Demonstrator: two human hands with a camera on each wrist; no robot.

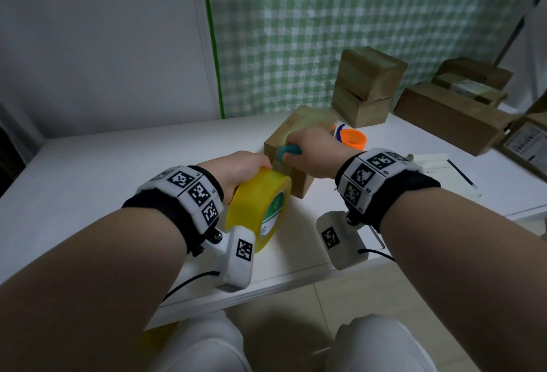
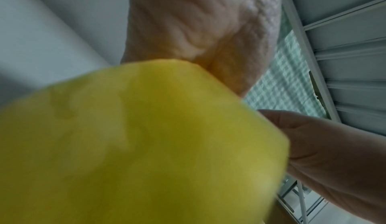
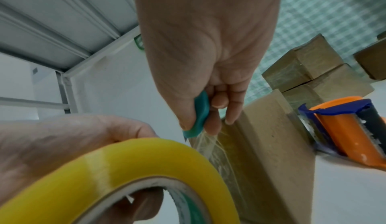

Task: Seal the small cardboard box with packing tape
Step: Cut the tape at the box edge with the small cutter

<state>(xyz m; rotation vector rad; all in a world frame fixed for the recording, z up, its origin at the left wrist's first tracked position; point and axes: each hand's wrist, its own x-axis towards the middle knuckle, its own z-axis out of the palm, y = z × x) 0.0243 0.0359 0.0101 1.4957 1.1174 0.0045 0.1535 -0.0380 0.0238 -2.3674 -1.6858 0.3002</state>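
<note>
A small cardboard box [image 1: 296,131] lies on the white table [image 1: 103,170], with clear tape along its near face [image 3: 225,153]. My left hand [image 1: 239,165] grips a yellow roll of packing tape [image 1: 260,208] held against the box's near end; the roll [image 2: 135,145] fills the left wrist view. My right hand [image 1: 313,149] grips a small teal cutter [image 1: 288,151], whose tip [image 3: 192,132] meets the stretched tape between roll [image 3: 125,169] and box [image 3: 271,136]. My right fingers [image 3: 231,113] touch the box's edge.
An orange and blue tape dispenser [image 1: 350,137] lies just right of the box. Two stacked cardboard boxes [image 1: 365,87] stand behind it; larger boxes [image 1: 450,114] fill the back right. A notepad with a pen [image 1: 447,176] lies by my right wrist.
</note>
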